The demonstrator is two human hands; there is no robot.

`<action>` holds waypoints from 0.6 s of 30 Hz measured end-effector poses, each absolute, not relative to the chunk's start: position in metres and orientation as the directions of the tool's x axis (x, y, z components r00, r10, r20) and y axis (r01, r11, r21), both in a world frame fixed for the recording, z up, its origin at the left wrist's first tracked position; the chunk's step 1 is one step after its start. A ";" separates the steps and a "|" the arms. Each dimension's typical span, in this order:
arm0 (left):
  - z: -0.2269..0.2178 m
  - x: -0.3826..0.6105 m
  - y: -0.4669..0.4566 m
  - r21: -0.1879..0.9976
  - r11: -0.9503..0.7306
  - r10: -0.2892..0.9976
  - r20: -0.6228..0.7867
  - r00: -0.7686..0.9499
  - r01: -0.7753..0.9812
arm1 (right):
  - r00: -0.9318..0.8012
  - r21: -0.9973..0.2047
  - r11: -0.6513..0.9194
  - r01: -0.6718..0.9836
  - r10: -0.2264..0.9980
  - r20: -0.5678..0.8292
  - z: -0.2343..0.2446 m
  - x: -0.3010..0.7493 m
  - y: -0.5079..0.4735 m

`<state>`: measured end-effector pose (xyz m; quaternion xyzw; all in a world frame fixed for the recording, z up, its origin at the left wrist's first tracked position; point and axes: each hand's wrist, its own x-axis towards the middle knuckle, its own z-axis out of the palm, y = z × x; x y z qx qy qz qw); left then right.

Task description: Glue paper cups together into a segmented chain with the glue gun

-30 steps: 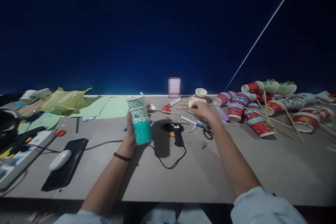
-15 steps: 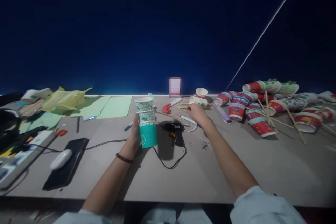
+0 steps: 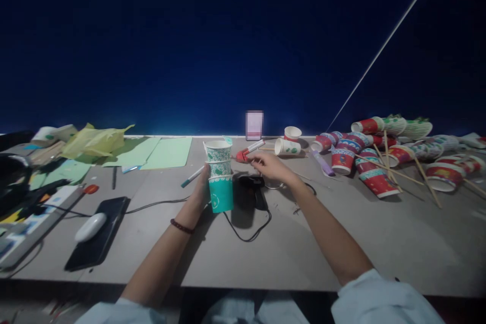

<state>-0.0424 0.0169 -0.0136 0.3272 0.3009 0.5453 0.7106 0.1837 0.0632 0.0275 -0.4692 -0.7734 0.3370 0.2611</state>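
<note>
My left hand (image 3: 200,190) is wrapped round a stack of teal-and-white paper cups (image 3: 219,177), which stands upright on the grey table (image 3: 379,243). My right hand (image 3: 268,166) reaches forward over the black glue gun (image 3: 253,190), fingers curled near a thin wooden stick; whether it grips anything is unclear. A red-handled tool (image 3: 246,153) lies just beyond the right hand.
A heap of red paper cups and wooden sticks (image 3: 375,162) fills the right side. Two white cups (image 3: 288,144) sit at the back. Green and yellow paper sheets (image 3: 132,154) lie back left. A white mouse (image 3: 90,227) rests on a black pad, with cables nearby.
The cup stack has moved right and now stands upright on the table. My right hand has come left, from the marker and scissors to above the glue gun.
</note>
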 end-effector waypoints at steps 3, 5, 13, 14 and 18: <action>-0.016 -0.045 0.022 0.783 0.152 0.980 -0.040 0.195 -0.603 | -0.264 -0.703 0.289 0.650 0.953 0.147 0.048 0.211 0.065; -0.016 -0.047 0.025 0.778 0.108 0.988 -0.015 0.154 -0.618 | -0.259 -0.726 0.317 0.610 0.946 0.195 0.064 0.229 0.062; -0.015 -0.048 0.029 0.780 0.104 0.993 -0.042 0.113 -0.618 | -0.532 -0.728 0.405 0.554 0.844 0.065 0.096 0.233 0.032; -0.015 -0.047 0.028 0.778 0.101 0.993 -0.041 0.111 -0.620 | -0.532 -0.712 0.411 0.569 0.844 0.062 0.097 0.231 0.031; -0.012 -0.046 0.026 0.781 0.118 0.992 -0.068 0.106 -0.613 | -0.523 -0.685 0.412 0.600 0.851 0.054 0.096 0.227 0.032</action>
